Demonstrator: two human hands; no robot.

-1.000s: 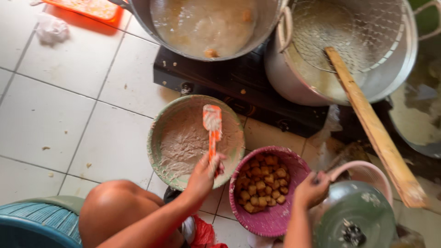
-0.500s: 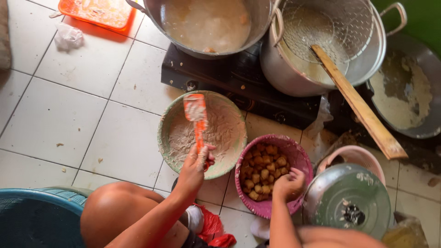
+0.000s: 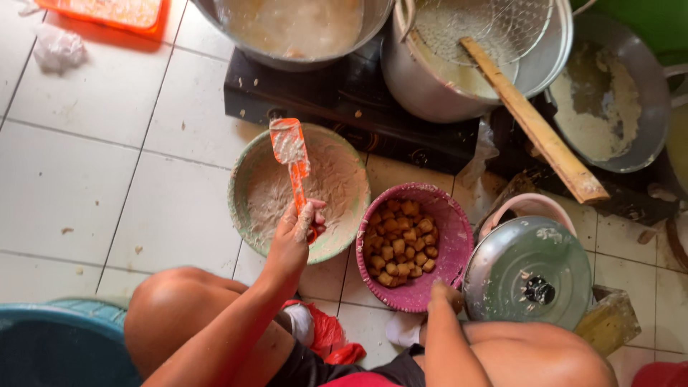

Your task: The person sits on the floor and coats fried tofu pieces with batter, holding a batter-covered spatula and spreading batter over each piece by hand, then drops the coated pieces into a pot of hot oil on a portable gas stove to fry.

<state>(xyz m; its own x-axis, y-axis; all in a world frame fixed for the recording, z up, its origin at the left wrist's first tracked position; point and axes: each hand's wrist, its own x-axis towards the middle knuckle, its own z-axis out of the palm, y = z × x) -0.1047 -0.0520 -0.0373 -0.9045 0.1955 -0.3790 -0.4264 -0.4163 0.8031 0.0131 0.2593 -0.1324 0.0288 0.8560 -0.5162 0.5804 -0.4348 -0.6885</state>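
Observation:
My left hand (image 3: 292,240) grips the handle of an orange spatula (image 3: 291,154), whose floured blade is lifted over the far rim of a green bowl (image 3: 244,172) smeared with pale batter. My right hand (image 3: 446,295) rests on the near rim of a pink bowl (image 3: 446,215) filled with brown fried cubes (image 3: 398,242). Both bowls stand on the white tiled floor in front of my knees.
A black stove (image 3: 344,93) carries a wok of pale liquid (image 3: 301,25) and a metal pot (image 3: 430,79) with a wire strainer and wooden handle (image 3: 534,125). A metal lid (image 3: 527,272) lies right, an orange tray (image 3: 115,14) far left, a blue tub (image 3: 50,344) near left.
The spatula's blade has swung left across the green bowl toward its far-left rim. My right hand moved from beside the metal lid to the pink bowl's near rim.

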